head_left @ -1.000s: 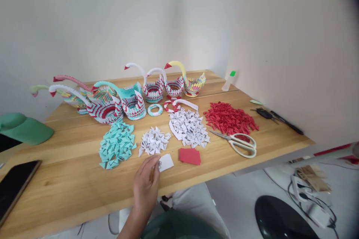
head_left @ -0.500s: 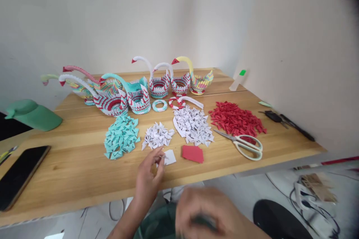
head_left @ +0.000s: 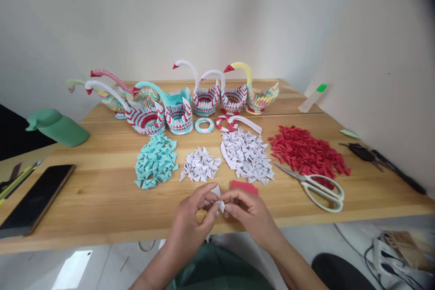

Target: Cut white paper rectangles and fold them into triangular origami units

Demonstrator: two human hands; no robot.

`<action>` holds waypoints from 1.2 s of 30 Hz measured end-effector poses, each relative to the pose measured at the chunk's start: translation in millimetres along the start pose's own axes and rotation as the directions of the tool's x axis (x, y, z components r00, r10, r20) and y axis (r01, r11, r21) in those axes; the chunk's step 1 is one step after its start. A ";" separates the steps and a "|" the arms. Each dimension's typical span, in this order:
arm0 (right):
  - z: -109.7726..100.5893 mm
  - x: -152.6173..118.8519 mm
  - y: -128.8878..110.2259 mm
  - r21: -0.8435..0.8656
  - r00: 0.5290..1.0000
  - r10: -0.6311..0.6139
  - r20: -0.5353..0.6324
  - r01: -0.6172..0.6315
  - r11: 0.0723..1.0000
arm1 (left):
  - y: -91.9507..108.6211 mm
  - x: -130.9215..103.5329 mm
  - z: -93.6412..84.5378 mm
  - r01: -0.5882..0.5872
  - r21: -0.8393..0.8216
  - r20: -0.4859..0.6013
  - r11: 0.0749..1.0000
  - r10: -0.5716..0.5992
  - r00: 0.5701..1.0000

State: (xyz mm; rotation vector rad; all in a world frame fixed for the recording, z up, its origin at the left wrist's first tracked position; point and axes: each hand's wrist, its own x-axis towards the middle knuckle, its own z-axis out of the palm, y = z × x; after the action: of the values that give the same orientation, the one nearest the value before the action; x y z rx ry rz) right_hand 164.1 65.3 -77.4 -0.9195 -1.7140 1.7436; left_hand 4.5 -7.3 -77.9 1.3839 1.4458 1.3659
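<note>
Raised from the lower edge, where it was a blur half a second ago, the right hand now meets the left hand above the near part of the table. Thumb and fingertips of both hands pinch a small white paper piece, held between the two hands (its outline partly hidden by the fingers). Just beyond the left fingertips shows a white paper rectangle, partly covered; beside it, behind the right hand, lies a red paper stack. Farther out, from left to right, are a teal pile, a smaller white pile, a larger white pile and a red pile of folded pieces, with scissors at the near edge of the red. Behind the white piles lie a teal-and-white ring and a red-and-white ring, the latter touched by a curved white strip. Seven swan-shaped paper models stand at the rear; a dark phone lies at far left
</note>
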 end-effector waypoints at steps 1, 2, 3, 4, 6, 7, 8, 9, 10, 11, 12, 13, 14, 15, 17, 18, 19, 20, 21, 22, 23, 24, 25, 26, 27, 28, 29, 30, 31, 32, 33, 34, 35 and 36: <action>-0.1 2.1 0.9 0.013 1.000 0.007 0.000 -0.007 1.000 | -1.3 1.9 0.1 0.002 0.013 0.002 1.000 -0.002 1.000; -0.4 4.1 1.8 0.022 1.000 0.013 -0.003 -0.013 1.000 | -2.7 3.7 0.1 0.004 0.032 0.003 0.999 -0.004 1.000; -0.6 6.0 2.7 0.029 1.000 0.017 -0.008 -0.017 0.999 | -4.0 5.3 0.1 0.002 0.058 0.005 0.998 -0.002 1.000; -0.8 7.5 3.5 0.033 1.000 0.019 -0.013 -0.019 0.999 | -5.3 6.7 0.1 -0.003 0.092 0.003 0.996 0.003 1.000; -0.9 9.8 4.3 0.030 1.000 0.016 -0.022 -0.015 0.999 | -7.6 9.1 0.1 -0.035 0.177 -0.007 0.984 0.037 0.999; -0.8 10.5 4.3 0.022 0.999 0.009 -0.031 -0.008 1.000 | -8.5 10.0 0.1 -0.057 0.223 -0.010 0.973 0.061 0.998; -0.5 11.1 4.2 0.009 0.999 -0.001 -0.041 0.001 1.000 | -9.1 10.7 0.2 -0.083 0.265 -0.013 0.961 0.089 0.996; -0.2 11.5 3.9 -0.010 0.999 -0.013 -0.052 0.013 1.000 | -9.4 11.2 0.4 -0.112 0.303 -0.013 0.947 0.121 0.993; 0.0 11.7 3.6 -0.030 0.998 -0.026 -0.063 0.025 0.999 | -9.3 11.5 0.6 -0.141 0.336 -0.011 0.931 0.153 0.988; 0.3 11.9 3.4 -0.048 0.997 -0.039 -0.074 0.036 0.998 | -8.9 11.7 0.9 -0.166 0.364 -0.006 0.917 0.180 0.984; 0.5 12.1 3.2 -0.064 0.995 -0.051 -0.084 0.045 0.997 | -8.3 11.7 1.3 -0.185 0.385 -0.002 0.904 0.201 0.980; 0.6 12.1 3.0 -0.078 0.994 -0.059 -0.096 0.052 0.996 | -7.5 11.5 1.6 -0.200 0.401 0.000 0.894 0.218 0.976; 0.6 12.2 3.0 -0.089 0.992 -0.065 -0.107 0.056 0.994 | -6.7 11.1 2.0 -0.210 0.412 -0.002 0.887 0.232 0.973; 0.5 12.2 3.0 -0.099 0.991 -0.069 -0.118 0.057 0.993 | -6.0 10.6 2.3 -0.215 0.422 -0.005 0.881 0.240 0.971; 0.4 12.3 2.8 -0.118 0.988 -0.073 -0.134 0.058 0.991 | -4.9 9.4 3.2 -0.224 0.441 -0.011 0.869 0.255 0.967; 0.3 12.4 2.5 -0.121 0.988 -0.075 -0.138 0.058 0.991 | -4.6 8.8 3.7 -0.229 0.450 -0.008 0.863 0.261 0.965; 0.3 12.4 2.0 -0.119 0.987 -0.076 -0.140 0.059 0.991 | -4.5 8.2 4.3 -0.236 0.457 -0.004 0.857 0.267 0.964; 0.4 12.4 1.5 -0.112 0.987 -0.078 -0.142 0.062 0.992 | -4.6 7.7 5.0 -0.240 0.462 -0.001 0.853 0.272 0.962; 0.4 12.3 0.9 -0.103 0.986 -0.078 -0.144 0.064 0.993 | -4.7 7.2 5.7 -0.243 0.466 -0.002 0.851 0.275 0.961; 0.5 12.0 0.3 -0.097 0.986 -0.077 -0.145 0.064 0.993 | -5.0 6.9 6.5 -0.245 0.468 -0.007 0.849 0.280 0.960; 0.6 11.6 -0.3 -0.093 0.986 -0.074 -0.147 0.061 0.994 | -5.3 6.6 7.2 -0.243 0.468 -0.016 0.850 0.283 0.959; 0.7 11.0 -0.7 -0.093 0.986 -0.070 -0.148 0.057 0.994 | -5.6 6.4 8.0 -0.239 0.464 -0.027 0.853 0.283 0.959; 0.8 10.3 -1.1 -0.094 0.987 -0.065 -0.148 0.051 0.994 | -5.8 6.3 8.7 -0.230 0.457 -0.038 0.859 0.277 0.960; 0.8 9.6 -1.5 -0.094 0.987 -0.059 -0.149 0.045 0.995 | -5.9 6.3 9.2 -0.217 0.444 -0.048 0.869 0.266 0.963; 0.9 9.0 -1.8 -0.092 0.987 -0.052 -0.150 0.039 0.995 | -5.8 6.4 9.7 -0.205 0.424 -0.057 0.882 0.251 0.966; 1.1 8.6 -2.3 -0.085 0.987 -0.046 -0.151 0.033 0.996 | -5.6 6.5 10.0 -0.190 0.398 -0.062 0.897 0.233 0.970; 1.2 8.4 -2.8 -0.077 0.988 -0.040 -0.150 0.029 0.997 | -5.2 6.6 10.2 -0.175 0.370 -0.066 0.912 0.214 0.975; 1.4 8.3 -3.4 -0.067 0.988 -0.034 -0.149 0.024 0.997 | -4.9 6.6 10.4 -0.164 0.345 -0.068 0.924 0.199 0.978; 1.7 8.4 -4.1 -0.058 0.989 -0.028 -0.148 0.020 0.998 | -4.6 6.5 10.5 -0.158 0.325 -0.069 0.932 0.190 0.979; 1.9 8.6 -4.8 -0.051 0.989 -0.023 -0.147 0.016 0.999 | -4.7 6.3 10.7 -0.160 0.319 -0.069 0.934 0.191 0.979; 2.1 8.8 -5.4 -0.047 0.989 -0.020 -0.145 0.013 0.999 | -5.3 5.9 10.9 -0.167 0.330 -0.071 0.929 0.200 0.977; 2.3 9.0 -5.8 -0.047 0.989 -0.019 -0.148 0.012 0.999 | -6.5 5.3 11.3 -0.184 0.356 -0.072 0.916 0.223 0.972; 2.4 9.3 -5.9 -0.048 0.988 -0.019 -0.153 0.012 0.999 | -8.4 4.7 11.9 -0.208 0.396 -0.072 0.894 0.257 0.964; 2.5 9.5 -5.7 -0.050 0.987 -0.021 -0.159 0.013 0.999 | -10.9 4.1 12.6 -0.239 0.443 -0.072 0.864 0.300 0.951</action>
State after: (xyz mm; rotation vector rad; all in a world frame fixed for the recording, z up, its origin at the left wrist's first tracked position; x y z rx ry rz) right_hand 155.6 71.3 -72.8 -1.0342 -1.6614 1.5783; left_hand 13.4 0.7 -90.2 1.8646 1.7745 1.3874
